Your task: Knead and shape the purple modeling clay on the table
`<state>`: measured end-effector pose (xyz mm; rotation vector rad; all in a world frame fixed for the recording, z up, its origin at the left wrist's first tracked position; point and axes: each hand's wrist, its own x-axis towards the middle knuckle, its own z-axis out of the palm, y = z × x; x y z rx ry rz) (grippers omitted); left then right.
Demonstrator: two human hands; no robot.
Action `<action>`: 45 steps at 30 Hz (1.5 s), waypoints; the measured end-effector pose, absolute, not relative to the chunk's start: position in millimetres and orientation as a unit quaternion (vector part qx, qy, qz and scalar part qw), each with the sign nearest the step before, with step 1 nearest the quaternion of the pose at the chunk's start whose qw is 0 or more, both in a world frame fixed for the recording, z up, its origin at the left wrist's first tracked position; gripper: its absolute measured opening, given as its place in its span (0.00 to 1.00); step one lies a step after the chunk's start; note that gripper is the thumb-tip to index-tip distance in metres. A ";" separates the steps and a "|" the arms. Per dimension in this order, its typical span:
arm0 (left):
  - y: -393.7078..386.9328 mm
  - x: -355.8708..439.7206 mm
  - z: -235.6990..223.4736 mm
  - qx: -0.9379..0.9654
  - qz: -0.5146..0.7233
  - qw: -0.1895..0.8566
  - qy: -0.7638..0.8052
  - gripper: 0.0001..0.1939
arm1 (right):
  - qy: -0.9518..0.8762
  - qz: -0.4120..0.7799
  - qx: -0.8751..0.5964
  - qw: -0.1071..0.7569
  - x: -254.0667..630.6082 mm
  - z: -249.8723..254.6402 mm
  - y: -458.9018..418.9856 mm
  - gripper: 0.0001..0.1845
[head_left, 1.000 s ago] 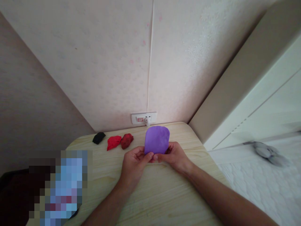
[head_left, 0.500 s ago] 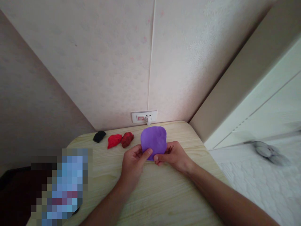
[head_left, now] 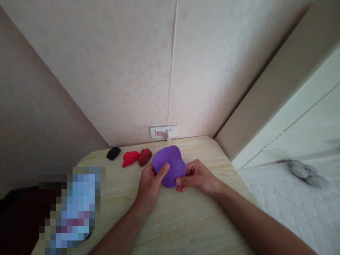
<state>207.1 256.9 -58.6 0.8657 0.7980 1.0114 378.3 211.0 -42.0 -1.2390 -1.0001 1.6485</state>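
A flat, rounded purple sheet of modelling clay (head_left: 171,166) is held up over the table, with an uneven edge. My left hand (head_left: 152,182) grips its left side, thumb pressed on the front face and the other fingers hidden behind. At its lower right edge, my right hand (head_left: 195,177) pinches the clay between thumb and fingers. Behind and to the left lie a dark red lump (head_left: 145,157), a bright red lump (head_left: 130,158) and a black lump (head_left: 113,153). The two red lumps sit close together.
The pale wooden table (head_left: 164,226) meets a papered wall with a socket and white plug (head_left: 168,135). A blurred-out, pixelated object (head_left: 75,205) stands at the table's left. To the right are a white cabinet (head_left: 265,106) and a grey object (head_left: 305,173) on white quilted fabric.
The purple sheet has turned anticlockwise and tilted left between my hands. My left thumb now reaches higher on its face. The lumps remain in place on the table.
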 end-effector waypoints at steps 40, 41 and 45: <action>255.6 206.0 -61.3 0.444 0.432 0.682 0.388 0.22 | -0.358 0.572 -0.478 0.562 380.9 -50.0 219.7 0.19; 255.4 206.1 -60.5 0.442 0.432 0.684 0.387 0.22 | -0.358 0.575 -0.482 0.555 381.0 -50.2 219.6 0.18; 254.8 206.3 -58.9 0.416 0.435 0.714 0.357 0.23 | -0.340 0.579 -0.491 0.556 382.3 -51.0 220.6 0.18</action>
